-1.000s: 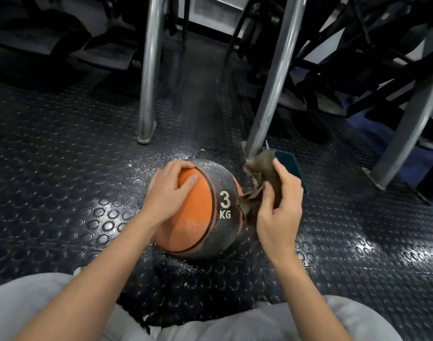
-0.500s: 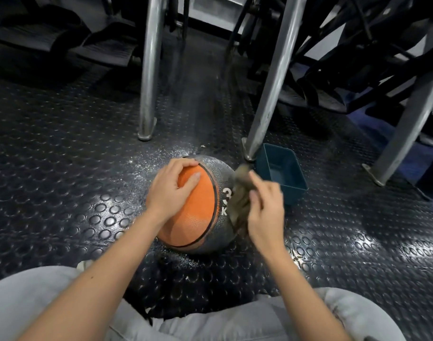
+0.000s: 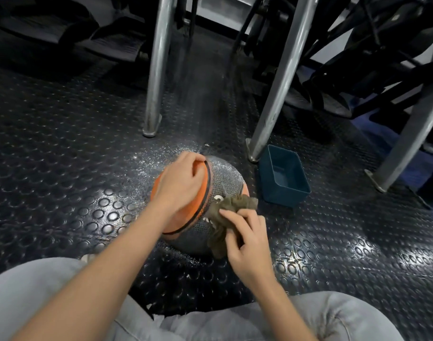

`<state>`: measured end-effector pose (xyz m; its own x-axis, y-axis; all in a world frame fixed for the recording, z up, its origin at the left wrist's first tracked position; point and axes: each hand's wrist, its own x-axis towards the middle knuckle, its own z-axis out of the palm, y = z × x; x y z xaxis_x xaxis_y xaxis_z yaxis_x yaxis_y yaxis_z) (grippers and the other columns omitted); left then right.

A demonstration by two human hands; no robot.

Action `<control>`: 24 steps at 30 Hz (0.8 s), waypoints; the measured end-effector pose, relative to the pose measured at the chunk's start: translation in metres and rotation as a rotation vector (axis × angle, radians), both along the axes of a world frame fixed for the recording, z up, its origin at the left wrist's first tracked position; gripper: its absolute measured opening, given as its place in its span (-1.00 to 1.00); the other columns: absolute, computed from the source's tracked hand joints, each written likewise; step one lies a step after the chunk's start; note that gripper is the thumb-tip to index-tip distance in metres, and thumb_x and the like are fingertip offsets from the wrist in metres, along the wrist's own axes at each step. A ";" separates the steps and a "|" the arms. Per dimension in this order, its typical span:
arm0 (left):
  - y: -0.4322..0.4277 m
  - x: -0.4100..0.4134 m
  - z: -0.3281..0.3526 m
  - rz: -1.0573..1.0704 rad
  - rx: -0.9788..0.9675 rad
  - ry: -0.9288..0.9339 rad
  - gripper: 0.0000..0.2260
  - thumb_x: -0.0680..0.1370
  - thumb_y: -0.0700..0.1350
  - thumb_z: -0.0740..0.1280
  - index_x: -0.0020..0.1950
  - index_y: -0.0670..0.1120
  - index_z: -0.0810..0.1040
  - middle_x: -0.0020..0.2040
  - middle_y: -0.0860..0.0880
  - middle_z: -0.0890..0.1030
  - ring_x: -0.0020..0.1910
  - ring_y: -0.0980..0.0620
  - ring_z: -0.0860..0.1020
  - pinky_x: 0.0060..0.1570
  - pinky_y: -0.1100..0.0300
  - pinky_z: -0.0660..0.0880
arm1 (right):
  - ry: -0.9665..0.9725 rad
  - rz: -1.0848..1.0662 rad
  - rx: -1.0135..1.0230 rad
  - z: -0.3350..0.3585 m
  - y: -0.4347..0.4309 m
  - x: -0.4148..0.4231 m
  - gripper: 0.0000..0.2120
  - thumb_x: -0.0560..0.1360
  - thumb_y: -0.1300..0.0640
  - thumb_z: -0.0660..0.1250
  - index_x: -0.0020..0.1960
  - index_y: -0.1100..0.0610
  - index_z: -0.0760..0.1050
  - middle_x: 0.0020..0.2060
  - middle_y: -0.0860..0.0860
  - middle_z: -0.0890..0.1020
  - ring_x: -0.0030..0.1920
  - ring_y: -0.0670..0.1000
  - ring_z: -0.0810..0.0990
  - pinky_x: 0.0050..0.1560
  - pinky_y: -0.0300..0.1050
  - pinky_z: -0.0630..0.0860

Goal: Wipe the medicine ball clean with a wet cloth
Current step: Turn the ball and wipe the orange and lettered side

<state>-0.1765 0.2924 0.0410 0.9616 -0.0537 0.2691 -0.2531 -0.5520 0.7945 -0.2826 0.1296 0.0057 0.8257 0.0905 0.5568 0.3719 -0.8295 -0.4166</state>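
Floor point(image 3: 62, 143): dark rubber with raised round studs; it shines wet with speckles around the ball.
Left steel leg point(image 3: 157, 70): stands upright on the floor, behind the ball and apart from it.
Left hand point(image 3: 179, 185): lies palm-down on the orange panel at the ball's top left, fingers together and draped over the curve.
Medicine ball point(image 3: 225, 178): sits on the floor in front of the person's knees, with an orange panel to the left and a grey textured panel to the right; its white print is mostly hidden by the cloth.
Cloth point(image 3: 232, 203): brown-green and bunched up, pressed against the grey panel on the ball's near right side.
Right hand point(image 3: 247, 242): fingers curled, pinching the cloth against the ball.
Slanted steel leg point(image 3: 277, 82): its foot stands just beside the tub's far left corner.
Blue tub point(image 3: 282, 198): a rectangular tub on the floor, right of the ball and near it; I cannot tell what it holds.
Grey trousers point(image 3: 25, 291): cover the person's legs along the bottom edge.
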 end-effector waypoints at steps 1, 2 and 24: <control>-0.006 -0.005 0.000 0.061 0.027 -0.001 -0.77 0.61 -0.09 0.14 0.21 -0.03 0.49 0.20 0.04 0.50 0.18 0.03 0.45 0.23 0.10 0.31 | -0.020 -0.039 0.010 -0.002 0.007 -0.003 -0.72 0.44 0.09 0.23 0.13 0.01 0.53 -0.04 -0.01 0.48 -0.07 -0.05 0.37 -0.01 -0.15 0.41; -0.010 -0.011 -0.001 0.110 0.039 -0.014 -0.76 0.62 -0.09 0.13 0.23 -0.04 0.48 0.22 0.04 0.49 0.19 0.04 0.44 0.22 0.12 0.28 | -0.050 -0.098 0.030 -0.006 0.014 -0.005 -0.75 0.43 0.05 0.27 0.09 0.01 0.54 -0.05 0.01 0.49 -0.08 -0.03 0.38 -0.04 -0.13 0.42; -0.009 -0.015 -0.009 0.164 0.031 -0.094 -0.76 0.58 -0.01 0.23 0.18 -0.05 0.53 0.14 0.07 0.53 0.11 0.05 0.49 0.14 0.07 0.39 | 0.092 -0.298 0.262 0.037 0.013 0.065 -0.88 0.51 0.21 0.34 0.00 0.19 0.62 -0.12 0.02 0.56 -0.07 0.01 0.55 -0.10 -0.39 0.33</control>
<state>-0.1911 0.2837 0.0316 0.9290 0.0920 0.3585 -0.2299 -0.6156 0.7537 -0.2174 0.1423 0.0432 0.8417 -0.2951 0.4521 0.0829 -0.7569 -0.6483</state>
